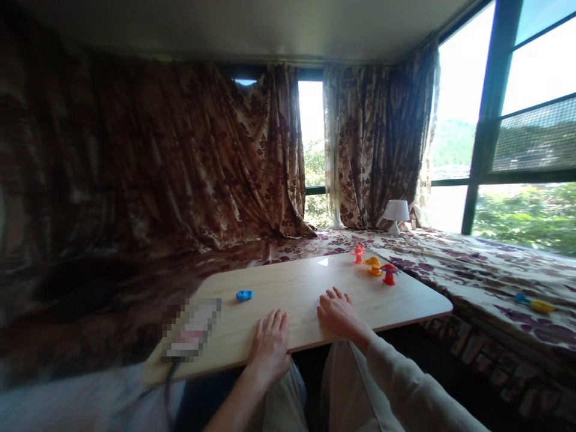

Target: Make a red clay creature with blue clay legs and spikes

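My left hand [270, 341] lies over the front edge of the small wooden table [297, 282], its fingers stretched out flat and nothing in them. On the tabletop further right, my right hand [336, 312] rests palm down with its fingers extended, also holding nothing. A small blue object [244, 295], perhaps a toy, lies beyond my left hand. Near the far right corner stand three small toy-like figures: a pinkish-red one [359, 254], a yellow one [374, 266] and a red one with blue parts [390, 275]. Both hands are apart from all of these.
At the table's left end lies a blurred-out flat device [193, 330] with a dark cable [168, 384]. A white lamp [396, 211] stands on the flowered cloth [432, 258] behind. On that cloth at right is a blue and yellow object [540, 306]. Curtains [252, 162] and windows surround the table.
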Tool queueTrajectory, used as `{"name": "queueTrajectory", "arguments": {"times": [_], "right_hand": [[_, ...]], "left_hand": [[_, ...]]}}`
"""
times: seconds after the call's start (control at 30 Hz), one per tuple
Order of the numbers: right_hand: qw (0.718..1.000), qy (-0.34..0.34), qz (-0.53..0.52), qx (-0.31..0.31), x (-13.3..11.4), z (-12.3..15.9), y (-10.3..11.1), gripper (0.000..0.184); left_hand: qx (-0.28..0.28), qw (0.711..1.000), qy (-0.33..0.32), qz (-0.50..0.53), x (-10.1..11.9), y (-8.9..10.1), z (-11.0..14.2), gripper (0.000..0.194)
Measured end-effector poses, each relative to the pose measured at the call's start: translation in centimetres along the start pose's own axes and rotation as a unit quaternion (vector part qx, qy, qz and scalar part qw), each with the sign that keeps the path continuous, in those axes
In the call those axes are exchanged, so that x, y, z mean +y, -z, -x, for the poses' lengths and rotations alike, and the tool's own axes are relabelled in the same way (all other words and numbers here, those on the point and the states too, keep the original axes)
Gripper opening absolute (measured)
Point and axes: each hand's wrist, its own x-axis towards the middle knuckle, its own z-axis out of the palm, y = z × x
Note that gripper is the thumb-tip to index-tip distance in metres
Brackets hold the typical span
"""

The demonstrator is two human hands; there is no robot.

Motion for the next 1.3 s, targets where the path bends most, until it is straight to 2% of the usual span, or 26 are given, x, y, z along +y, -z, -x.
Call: {"name": "queueTrajectory", "arguments": {"times": [0.7,0.83,0.93,1.0,1.13,1.2,1.3], "right_hand": [[1.000,0.017,-0.020,0.000,-2.3,0.5,-0.3,0.030],[0.999,0.028,-0.021,0.013,-2.1,1.1,0.4,0.031],[0.998,0.048,-0.028,0.027,-1.3,2.6,1.7,0.035],[0.997,0.069,-0.045,0.014,-0.8,3.9,2.3,0.038],[0.985,0.141,-0.095,-0.011,-1.7,5.2,1.5,0.049],[0.981,0.168,-0.093,0.001,-3.0,4.5,0.4,0.046],[0.988,0.133,-0.067,0.028,-4.3,1.8,-0.3,0.036]], "left_hand": [[-0.038,0.999,-0.001,-0.006,-2.0,1.1,1.1,0.083],[-0.042,0.999,0.002,-0.008,-2.2,1.1,1.2,0.083],[-0.033,0.999,0.001,-0.002,-2.3,0.9,1.3,0.083],[-0.031,1.000,0.000,0.003,-2.3,0.8,1.2,0.084],[-0.020,1.000,-0.004,0.012,-2.3,0.6,1.1,0.081],[-0.017,1.000,-0.004,0.013,-2.2,0.6,1.1,0.080],[-0.023,1.000,-0.007,0.009,-2.3,0.5,1.2,0.079]]}}
